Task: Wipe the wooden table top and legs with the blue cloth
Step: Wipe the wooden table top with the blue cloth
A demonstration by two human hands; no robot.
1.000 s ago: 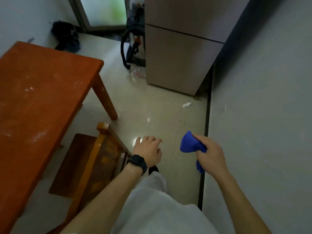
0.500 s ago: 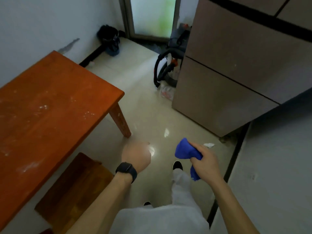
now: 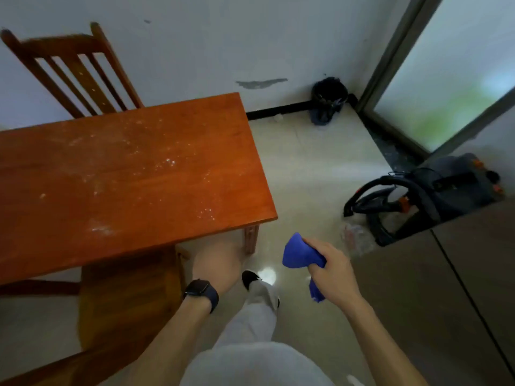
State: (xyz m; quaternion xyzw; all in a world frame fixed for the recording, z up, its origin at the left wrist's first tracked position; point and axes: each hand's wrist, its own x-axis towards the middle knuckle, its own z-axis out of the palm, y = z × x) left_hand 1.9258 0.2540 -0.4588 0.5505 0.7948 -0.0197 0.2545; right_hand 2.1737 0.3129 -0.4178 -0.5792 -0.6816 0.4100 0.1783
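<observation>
Right hand (image 3: 333, 275) gripped the blue cloth (image 3: 299, 253), fingers curled round its bunched middle; one wad stuck out far-left of the fist, a small tail hung out the near side by the wrist. Cloth was in the air over the floor (image 3: 315, 168), just right of the table's near right corner, not touching the table (image 3: 133, 174).

Left hand (image 3: 218, 260) was motion-blurred, below the table's near edge beside the near right leg (image 3: 250, 240). Fingers could not be made out, so cannot tell if it was open or closed, or whether it touched the leg. Dark watch (image 3: 201, 292) on that wrist.

Table top was orange-brown wood, with white specks and smears across the middle and near right part. Left end cut off by the frame. Only one leg showed, and only its upper part; the others were hidden under the top.

One chair (image 3: 75, 76) stood at the far side against the wall (image 3: 195, 43), seat hidden behind the table. A second chair (image 3: 122, 299) was tucked at the near side, partly under the top, blurred and cut off at bottom left.

Far right corner held a dark bin (image 3: 328, 100), details unclear. A vacuum cleaner (image 3: 426, 196) with a black hose sat at right, partly hidden by a grey cabinet (image 3: 446, 288). Frosted door (image 3: 451, 79) at far right. Person's light trousers (image 3: 259, 310) and one dark shoe (image 3: 249, 277) showed between the arms.
</observation>
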